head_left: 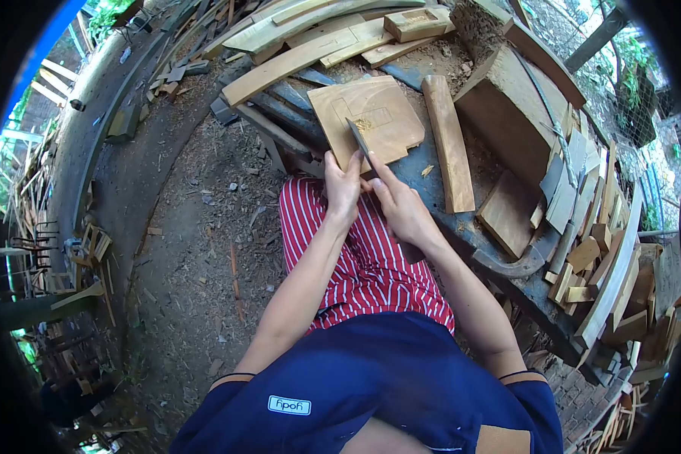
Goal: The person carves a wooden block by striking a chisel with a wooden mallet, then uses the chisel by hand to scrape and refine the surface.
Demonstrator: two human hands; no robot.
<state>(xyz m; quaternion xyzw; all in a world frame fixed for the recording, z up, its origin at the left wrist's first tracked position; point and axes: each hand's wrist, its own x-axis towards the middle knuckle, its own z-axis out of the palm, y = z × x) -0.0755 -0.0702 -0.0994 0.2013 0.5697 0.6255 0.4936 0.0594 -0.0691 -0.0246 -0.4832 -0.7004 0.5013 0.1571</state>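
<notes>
A flat wooden board with pencil-like outlines and a stepped notch at its right corner lies tilted over the bench edge above my knees. My left hand is closed at the board's near edge, its thumb close to the blade; the fingers underneath are partly hidden. My right hand wraps around a long-bladed knife, whose dark handle end sticks out below the palm. The blade's tip rests on the board beside a small heap of pale shavings.
Right of the board, a thick wooden bar lies on the dark bench. A big wood block and stacked offcuts stand farther right. Long planks lie behind. Chips litter the dirt floor at left.
</notes>
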